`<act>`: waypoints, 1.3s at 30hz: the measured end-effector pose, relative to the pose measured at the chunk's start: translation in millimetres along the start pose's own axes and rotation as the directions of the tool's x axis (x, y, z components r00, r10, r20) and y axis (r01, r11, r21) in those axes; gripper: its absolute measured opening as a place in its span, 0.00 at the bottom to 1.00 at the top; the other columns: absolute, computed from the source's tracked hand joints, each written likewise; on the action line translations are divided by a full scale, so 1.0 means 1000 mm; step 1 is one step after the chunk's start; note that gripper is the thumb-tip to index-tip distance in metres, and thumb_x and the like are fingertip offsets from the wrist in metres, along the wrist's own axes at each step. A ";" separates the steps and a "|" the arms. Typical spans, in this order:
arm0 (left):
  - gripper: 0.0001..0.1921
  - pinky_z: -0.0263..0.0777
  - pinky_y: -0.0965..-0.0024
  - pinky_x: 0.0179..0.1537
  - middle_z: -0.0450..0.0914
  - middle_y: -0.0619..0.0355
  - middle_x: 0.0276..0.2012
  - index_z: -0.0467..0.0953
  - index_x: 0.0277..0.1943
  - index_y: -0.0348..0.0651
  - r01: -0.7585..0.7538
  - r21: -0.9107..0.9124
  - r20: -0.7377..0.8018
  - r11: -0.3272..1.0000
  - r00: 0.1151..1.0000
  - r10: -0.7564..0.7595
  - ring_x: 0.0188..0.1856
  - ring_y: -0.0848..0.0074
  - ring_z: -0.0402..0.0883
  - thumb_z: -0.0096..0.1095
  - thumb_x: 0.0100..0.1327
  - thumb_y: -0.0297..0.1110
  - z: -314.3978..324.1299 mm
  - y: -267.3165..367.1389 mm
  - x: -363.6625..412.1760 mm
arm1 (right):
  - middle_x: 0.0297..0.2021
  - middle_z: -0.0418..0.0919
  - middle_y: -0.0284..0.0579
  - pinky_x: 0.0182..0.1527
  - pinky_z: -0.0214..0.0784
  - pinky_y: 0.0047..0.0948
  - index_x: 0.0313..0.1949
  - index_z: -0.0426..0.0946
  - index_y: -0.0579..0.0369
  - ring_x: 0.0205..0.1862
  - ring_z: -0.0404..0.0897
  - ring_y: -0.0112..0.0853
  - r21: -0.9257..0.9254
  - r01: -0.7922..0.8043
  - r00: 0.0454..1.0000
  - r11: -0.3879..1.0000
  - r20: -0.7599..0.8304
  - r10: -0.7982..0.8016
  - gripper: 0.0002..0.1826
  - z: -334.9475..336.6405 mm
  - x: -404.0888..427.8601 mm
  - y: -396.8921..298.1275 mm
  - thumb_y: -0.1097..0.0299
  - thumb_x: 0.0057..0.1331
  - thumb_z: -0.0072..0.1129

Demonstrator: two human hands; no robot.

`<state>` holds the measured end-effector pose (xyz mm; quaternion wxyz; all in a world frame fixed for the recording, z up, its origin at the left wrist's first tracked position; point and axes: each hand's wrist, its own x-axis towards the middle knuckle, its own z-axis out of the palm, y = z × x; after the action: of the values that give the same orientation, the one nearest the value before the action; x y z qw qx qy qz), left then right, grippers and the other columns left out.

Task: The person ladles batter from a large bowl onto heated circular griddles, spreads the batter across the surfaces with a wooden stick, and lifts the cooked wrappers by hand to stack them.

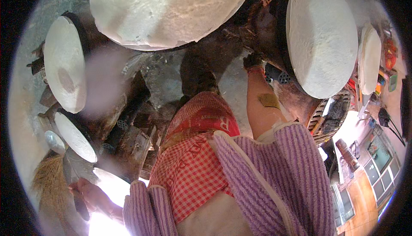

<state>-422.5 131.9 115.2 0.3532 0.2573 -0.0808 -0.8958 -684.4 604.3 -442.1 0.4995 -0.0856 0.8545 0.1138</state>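
Observation:
My right forearm reaches down past a red gingham apron [196,162] with printed lettering. A brown patch sticks to the forearm, and a red band circles the wrist. My right hand [253,61] looks dark, in shadow or covered, beside black honeycomb briquettes [278,75]. Its grip is hidden. At the lower left is my left hand [95,195], fingers bent around or beside a small dark shape I cannot make out. A large white disc [167,10] with a dark rim lies ahead. Another white disc [322,39] is to the right of my right hand.
Smaller white discs stand left [64,94] and far right [370,59]. Beside my left hand is a straw broom [51,178]. Dark wooden pieces [135,147] and more briquettes [122,125] lie left of my legs. A slatted basket [346,105] with dark contents sits right.

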 end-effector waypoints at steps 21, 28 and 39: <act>0.15 0.58 0.83 0.12 0.67 0.55 0.29 0.71 0.52 0.36 -0.204 0.374 -0.038 0.905 0.971 0.235 0.13 0.87 0.56 0.44 0.75 0.40 -0.015 0.023 0.025 | 0.50 0.79 0.50 0.56 0.69 0.42 0.59 0.70 0.54 0.54 0.77 0.43 0.046 0.824 0.240 0.564 -0.931 -0.275 0.30 -0.314 -0.317 -0.172 0.59 0.58 0.65; 0.15 0.57 0.85 0.14 0.81 0.56 0.34 0.75 0.52 0.39 -0.192 0.479 0.066 0.857 0.981 0.182 0.12 0.90 0.57 0.51 0.73 0.40 -0.065 0.074 0.024 | 0.47 0.78 0.50 0.49 0.73 0.44 0.60 0.66 0.51 0.51 0.78 0.43 -0.366 0.230 0.489 0.902 -0.758 -0.432 0.28 -0.367 -0.326 -0.311 0.64 0.59 0.57; 0.17 0.48 0.85 0.08 0.62 0.67 0.18 0.71 0.55 0.37 -0.207 0.392 -0.150 0.896 0.947 0.285 0.10 0.90 0.50 0.50 0.73 0.42 -0.080 0.086 0.026 | 0.44 0.83 0.49 0.48 0.74 0.39 0.53 0.77 0.53 0.44 0.82 0.39 0.042 0.608 0.364 0.793 -0.902 -0.231 0.30 -0.456 -0.241 -0.267 0.60 0.50 0.68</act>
<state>-346.2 54.2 64.4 0.4155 0.3974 -0.2441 -0.7809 -878.3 228.3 -43.7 0.0203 -0.2545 0.9359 -0.2427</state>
